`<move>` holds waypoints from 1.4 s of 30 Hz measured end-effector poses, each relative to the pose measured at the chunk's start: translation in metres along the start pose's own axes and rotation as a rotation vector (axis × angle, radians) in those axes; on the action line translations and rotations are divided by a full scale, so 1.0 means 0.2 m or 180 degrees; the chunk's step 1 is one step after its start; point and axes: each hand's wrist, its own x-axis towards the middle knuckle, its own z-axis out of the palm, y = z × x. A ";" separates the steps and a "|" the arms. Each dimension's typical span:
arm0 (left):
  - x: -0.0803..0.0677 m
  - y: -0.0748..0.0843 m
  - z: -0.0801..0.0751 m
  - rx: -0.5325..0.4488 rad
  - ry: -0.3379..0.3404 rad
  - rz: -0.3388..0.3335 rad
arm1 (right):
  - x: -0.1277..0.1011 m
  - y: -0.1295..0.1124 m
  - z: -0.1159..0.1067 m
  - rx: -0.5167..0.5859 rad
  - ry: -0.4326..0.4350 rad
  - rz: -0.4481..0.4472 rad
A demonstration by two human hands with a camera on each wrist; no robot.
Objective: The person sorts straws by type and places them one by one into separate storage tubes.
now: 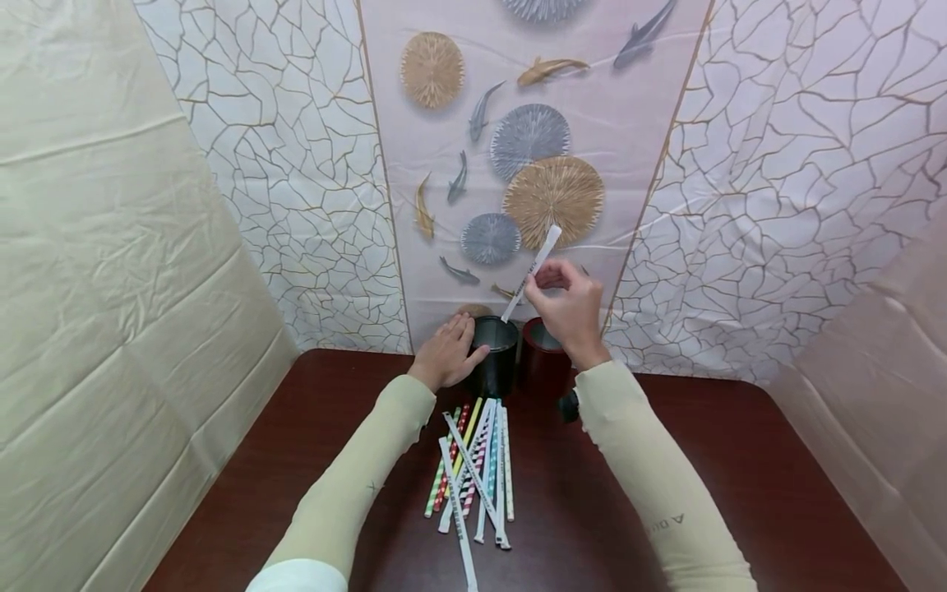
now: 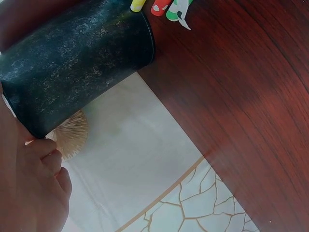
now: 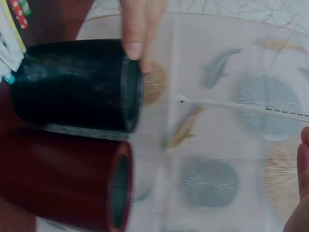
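Note:
My left hand [image 1: 447, 352] grips the rim of a black cup [image 1: 496, 374], its thumb across the near side and its fingers at the far left. In the left wrist view those fingers [image 2: 44, 147] curl at the mouth of the cup. Above the cup, my right hand [image 1: 573, 308] pinches a white paper-wrapped straw [image 1: 546, 249] between thumb and fingertips. The straw slants, and its lower end [image 3: 183, 99] is just outside the cup's mouth in the right wrist view. A dark red cup [image 1: 542, 370] stands right of the black one, partly behind my right hand.
A loose pile of striped, dotted and plain paper straws [image 1: 453, 460], with several white-wrapped ones [image 1: 457, 510] crossing on top, lies on the dark wood table [image 1: 325, 469] in front of the cups. A patterned cloth backdrop [image 1: 296, 164] rises behind the cups.

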 end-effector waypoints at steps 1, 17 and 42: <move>0.00 0.00 0.00 0.0005 -0.0006 0.0005 | -0.02 0.02 0.01 -0.0004 0.0014 0.0007; 0.02 0.05 -0.01 -0.0013 -0.0020 0.0071 | -0.24 0.17 0.06 -0.0177 -0.0456 0.0517; 0.03 0.01 -0.07 -0.0023 -0.0182 -0.0003 | -0.29 -0.10 -0.17 -0.1124 -0.2465 0.1345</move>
